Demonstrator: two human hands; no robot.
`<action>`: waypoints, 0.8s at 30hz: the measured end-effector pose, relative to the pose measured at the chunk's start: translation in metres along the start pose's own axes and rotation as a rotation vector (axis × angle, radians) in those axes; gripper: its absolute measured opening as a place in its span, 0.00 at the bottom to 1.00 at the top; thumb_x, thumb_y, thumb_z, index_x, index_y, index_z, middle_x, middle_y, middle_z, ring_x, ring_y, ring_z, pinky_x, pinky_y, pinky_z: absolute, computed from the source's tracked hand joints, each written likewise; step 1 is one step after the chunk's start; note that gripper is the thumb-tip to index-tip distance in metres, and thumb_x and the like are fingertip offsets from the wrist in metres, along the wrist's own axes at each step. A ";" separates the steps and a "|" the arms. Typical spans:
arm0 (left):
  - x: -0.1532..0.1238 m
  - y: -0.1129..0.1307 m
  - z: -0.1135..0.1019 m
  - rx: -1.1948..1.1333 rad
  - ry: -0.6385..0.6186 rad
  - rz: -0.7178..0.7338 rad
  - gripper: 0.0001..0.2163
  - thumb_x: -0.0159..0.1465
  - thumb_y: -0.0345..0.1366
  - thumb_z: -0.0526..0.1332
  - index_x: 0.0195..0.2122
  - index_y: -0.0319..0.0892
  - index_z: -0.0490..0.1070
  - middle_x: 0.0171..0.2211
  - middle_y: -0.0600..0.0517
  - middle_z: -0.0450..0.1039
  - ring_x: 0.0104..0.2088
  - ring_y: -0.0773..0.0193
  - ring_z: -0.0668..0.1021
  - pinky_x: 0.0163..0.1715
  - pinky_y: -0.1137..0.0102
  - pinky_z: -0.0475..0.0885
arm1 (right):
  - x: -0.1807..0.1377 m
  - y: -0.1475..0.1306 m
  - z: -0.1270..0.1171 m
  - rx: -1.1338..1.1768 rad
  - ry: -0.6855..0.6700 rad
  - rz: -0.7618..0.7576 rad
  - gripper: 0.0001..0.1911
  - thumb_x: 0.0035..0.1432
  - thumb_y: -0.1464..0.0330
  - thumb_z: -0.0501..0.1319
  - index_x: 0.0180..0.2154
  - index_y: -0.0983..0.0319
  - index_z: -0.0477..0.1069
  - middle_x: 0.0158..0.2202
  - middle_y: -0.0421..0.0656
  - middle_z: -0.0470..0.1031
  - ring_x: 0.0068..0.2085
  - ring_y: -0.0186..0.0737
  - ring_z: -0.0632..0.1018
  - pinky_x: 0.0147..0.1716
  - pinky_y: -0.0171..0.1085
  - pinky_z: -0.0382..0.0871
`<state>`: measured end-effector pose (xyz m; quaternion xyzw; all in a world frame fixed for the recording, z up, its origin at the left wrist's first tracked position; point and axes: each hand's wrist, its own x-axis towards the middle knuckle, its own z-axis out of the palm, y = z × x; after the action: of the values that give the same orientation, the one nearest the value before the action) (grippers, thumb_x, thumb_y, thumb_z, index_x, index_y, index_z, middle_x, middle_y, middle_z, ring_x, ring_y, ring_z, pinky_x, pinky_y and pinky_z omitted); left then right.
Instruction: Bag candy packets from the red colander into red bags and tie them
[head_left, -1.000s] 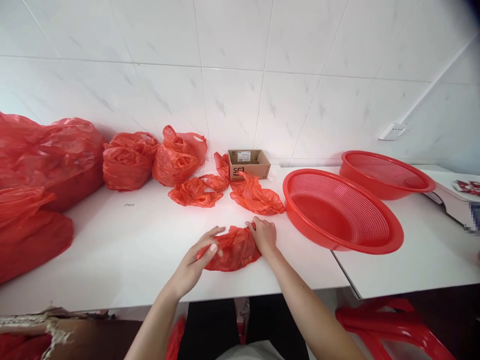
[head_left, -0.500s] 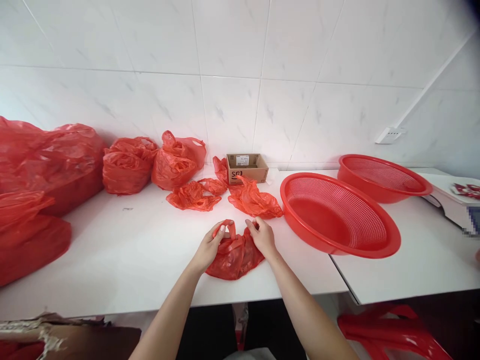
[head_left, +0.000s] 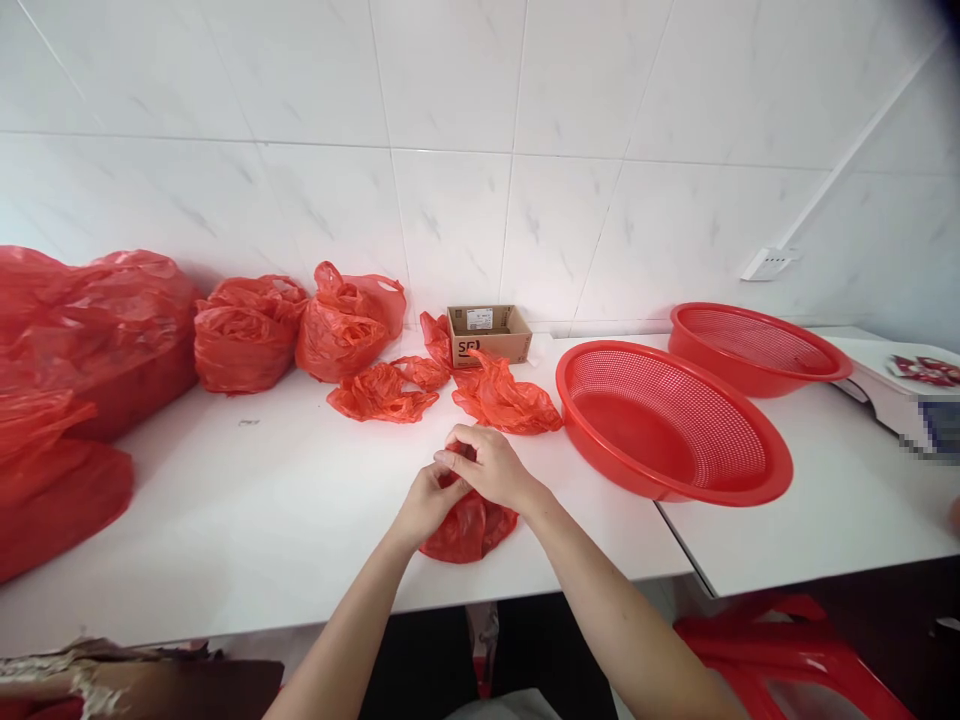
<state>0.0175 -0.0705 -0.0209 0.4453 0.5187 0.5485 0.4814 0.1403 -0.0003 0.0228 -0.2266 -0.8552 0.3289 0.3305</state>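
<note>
A small red plastic bag [head_left: 469,528] lies near the front edge of the white table [head_left: 247,510]. My left hand [head_left: 429,500] and my right hand [head_left: 487,466] are closed together over its top, gripping the bag's gathered handles. The right hand crosses over the left, and its fingers hide the handles. Beyond the hands lie two loose crumpled red bags [head_left: 381,392] [head_left: 504,400].
Two red perforated basins [head_left: 667,425] [head_left: 757,345] sit at the right. A small cardboard box [head_left: 489,333] stands by the tiled wall. Filled red bags [head_left: 346,322] [head_left: 244,332] and a large one [head_left: 90,330] line the left. A red stool [head_left: 780,660] is under the table.
My hands drew together from the bag's sides to its top, gathering the handles. The bag is bunched smaller, and the right hand now overlaps the left.
</note>
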 end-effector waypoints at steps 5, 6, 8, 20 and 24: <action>0.000 -0.002 -0.005 -0.190 0.157 0.030 0.11 0.58 0.44 0.66 0.31 0.40 0.76 0.31 0.51 0.77 0.35 0.61 0.77 0.39 0.69 0.71 | -0.016 0.008 0.029 -0.094 0.316 0.069 0.25 0.65 0.59 0.53 0.60 0.59 0.57 0.50 0.48 0.70 0.49 0.42 0.72 0.47 0.40 0.65; 0.000 -0.003 -0.007 -0.232 0.187 0.035 0.11 0.58 0.44 0.66 0.28 0.40 0.75 0.29 0.52 0.76 0.34 0.63 0.76 0.38 0.70 0.70 | -0.023 0.013 0.035 -0.118 0.327 0.139 0.26 0.66 0.58 0.50 0.62 0.60 0.53 0.48 0.49 0.71 0.47 0.43 0.74 0.44 0.40 0.67; -0.001 -0.004 -0.011 -0.317 0.253 0.052 0.14 0.57 0.44 0.67 0.22 0.40 0.71 0.28 0.53 0.74 0.33 0.66 0.75 0.36 0.74 0.69 | -0.033 0.022 0.040 -0.184 0.263 0.274 0.26 0.68 0.58 0.44 0.62 0.62 0.52 0.39 0.47 0.75 0.39 0.44 0.76 0.37 0.39 0.67; -0.009 -0.004 -0.009 -0.480 0.207 0.022 0.12 0.55 0.43 0.70 0.31 0.38 0.74 0.22 0.56 0.65 0.26 0.69 0.69 0.30 0.74 0.68 | -0.022 0.037 0.012 -0.150 -0.309 0.572 0.11 0.61 0.64 0.56 0.40 0.60 0.74 0.38 0.50 0.79 0.36 0.47 0.77 0.33 0.39 0.63; -0.009 -0.006 -0.011 -0.445 0.233 0.062 0.11 0.58 0.45 0.67 0.32 0.42 0.72 0.23 0.58 0.66 0.26 0.71 0.69 0.33 0.74 0.68 | -0.019 0.042 0.010 0.019 -0.369 0.520 0.12 0.62 0.62 0.55 0.38 0.61 0.74 0.37 0.47 0.78 0.36 0.42 0.76 0.36 0.38 0.65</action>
<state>0.0079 -0.0805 -0.0273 0.2778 0.4234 0.7112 0.4876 0.1532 0.0126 -0.0214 -0.3708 -0.8111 0.4458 0.0768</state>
